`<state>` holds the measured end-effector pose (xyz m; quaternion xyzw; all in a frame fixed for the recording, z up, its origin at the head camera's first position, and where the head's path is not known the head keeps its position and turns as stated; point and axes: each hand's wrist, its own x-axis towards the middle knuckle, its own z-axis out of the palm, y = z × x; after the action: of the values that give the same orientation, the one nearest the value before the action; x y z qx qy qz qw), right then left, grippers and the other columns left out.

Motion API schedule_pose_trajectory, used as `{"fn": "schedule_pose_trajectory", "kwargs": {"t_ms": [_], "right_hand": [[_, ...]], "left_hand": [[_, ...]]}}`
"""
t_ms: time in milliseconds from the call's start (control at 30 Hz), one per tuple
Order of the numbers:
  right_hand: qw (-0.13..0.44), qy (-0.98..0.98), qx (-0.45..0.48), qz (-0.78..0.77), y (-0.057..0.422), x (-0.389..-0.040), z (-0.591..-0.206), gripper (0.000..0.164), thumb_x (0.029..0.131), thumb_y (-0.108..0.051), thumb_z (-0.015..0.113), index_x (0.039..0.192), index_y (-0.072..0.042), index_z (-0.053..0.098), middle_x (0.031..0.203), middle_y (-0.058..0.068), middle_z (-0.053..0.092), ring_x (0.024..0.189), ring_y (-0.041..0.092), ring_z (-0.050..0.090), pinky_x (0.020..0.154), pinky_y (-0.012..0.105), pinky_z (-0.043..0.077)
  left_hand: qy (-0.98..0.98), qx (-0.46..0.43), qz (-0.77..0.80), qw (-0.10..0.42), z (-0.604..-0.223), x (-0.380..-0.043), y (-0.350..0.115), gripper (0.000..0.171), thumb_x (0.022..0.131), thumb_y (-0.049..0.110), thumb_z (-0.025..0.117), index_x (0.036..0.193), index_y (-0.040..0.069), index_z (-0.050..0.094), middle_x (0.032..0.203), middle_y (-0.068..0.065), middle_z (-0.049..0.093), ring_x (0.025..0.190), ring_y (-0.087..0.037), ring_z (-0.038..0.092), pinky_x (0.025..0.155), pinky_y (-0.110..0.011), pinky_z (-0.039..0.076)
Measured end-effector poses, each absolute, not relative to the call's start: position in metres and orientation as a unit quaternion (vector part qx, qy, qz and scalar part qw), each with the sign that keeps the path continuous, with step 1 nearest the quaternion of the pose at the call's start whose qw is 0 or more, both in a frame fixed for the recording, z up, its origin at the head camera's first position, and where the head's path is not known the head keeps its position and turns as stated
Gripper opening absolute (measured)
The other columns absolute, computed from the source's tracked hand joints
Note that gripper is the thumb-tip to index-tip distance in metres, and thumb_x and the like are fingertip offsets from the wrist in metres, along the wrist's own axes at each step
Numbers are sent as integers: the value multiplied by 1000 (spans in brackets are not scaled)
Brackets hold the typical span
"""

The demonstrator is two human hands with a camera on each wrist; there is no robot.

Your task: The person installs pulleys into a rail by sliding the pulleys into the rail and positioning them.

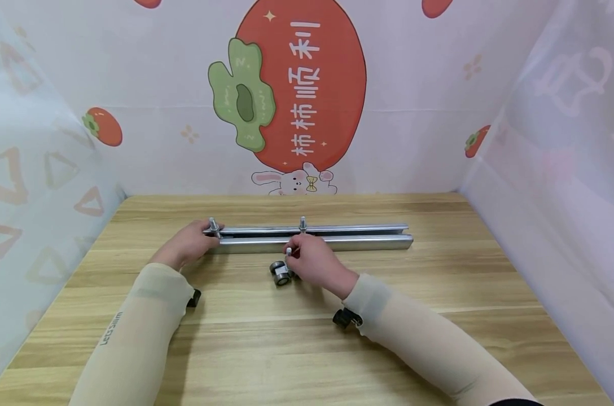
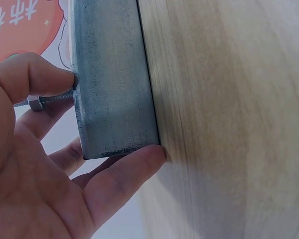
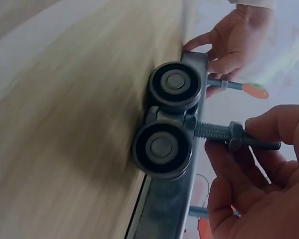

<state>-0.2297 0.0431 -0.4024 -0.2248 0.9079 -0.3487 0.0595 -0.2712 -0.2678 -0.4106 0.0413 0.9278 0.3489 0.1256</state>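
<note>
A slotted metal rail [image 1: 363, 243] lies crosswise on the table. My left hand [image 1: 187, 245] grips its left end, the thumb on the upper edge and fingers against the end face, as the left wrist view shows. One threaded bolt [image 1: 213, 224] stands up from the slot beside that hand, another bolt [image 1: 303, 223] near the rail's middle; what they carry inside is hidden. In front of the rail, a roller trolley [image 3: 162, 147] rests with its wheels on or close to the tabletop. My right hand [image 1: 314, 262] pinches its upright bolt [image 3: 214, 131], near the nut [image 3: 235, 135].
The wood-grain table [image 1: 266, 355] extends in front of the rail and to both sides. A printed cloth backdrop [image 1: 398, 113] rises behind it, with more cloth at left and right. Small black wrist cameras [image 1: 342, 318] hang below the sleeves.
</note>
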Motion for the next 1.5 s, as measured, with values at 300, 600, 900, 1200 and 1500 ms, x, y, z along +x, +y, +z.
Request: {"fn": "schedule_pose_trajectory", "kwargs": {"t_ms": [300, 600, 900, 1200, 1500], "right_hand": [[67, 917, -219, -325, 62, -232, -399, 7, 94, -12, 66, 100, -11, 68, 99, -2, 65, 85, 10, 61, 69, 26, 52], [60, 925, -198, -317, 94, -239, -399, 6, 93, -12, 68, 98, -11, 70, 93, -3, 66, 84, 11, 62, 70, 30, 52], [48, 929, -178, -321, 133, -245, -402, 6, 91, -13, 67, 95, -12, 71, 94, -2, 67, 86, 13, 63, 74, 35, 52], [55, 931, -140, -333, 180, -248, -401, 16, 94, -14, 64, 105, -7, 72, 109, 6, 69, 84, 18, 63, 59, 34, 47], [40, 933, -109, -340, 230, -255, -403, 21, 92, -12, 63, 107, 1, 70, 106, 13, 70, 84, 21, 64, 64, 34, 49]], "left_hand": [[927, 39, 350, 130, -412, -272, -268, 54, 96, 16, 56, 146, -1, 46, 148, -30, 37, 118, -39, 40, 97, -52, 35], [927, 39, 350, 128, -411, -271, -269, 54, 96, 15, 57, 146, -2, 45, 150, -31, 35, 120, -39, 40, 96, -52, 35], [930, 38, 342, 133, -411, -269, -270, 54, 97, 16, 57, 147, -1, 46, 150, -31, 34, 122, -40, 39, 100, -55, 33], [926, 34, 347, 143, -411, -270, -270, 54, 97, 17, 55, 148, 2, 45, 152, -30, 32, 127, -40, 37, 102, -55, 31], [929, 37, 339, 142, -409, -271, -268, 55, 97, 18, 55, 148, 1, 44, 150, -30, 34, 120, -39, 40, 97, -53, 34]]}}
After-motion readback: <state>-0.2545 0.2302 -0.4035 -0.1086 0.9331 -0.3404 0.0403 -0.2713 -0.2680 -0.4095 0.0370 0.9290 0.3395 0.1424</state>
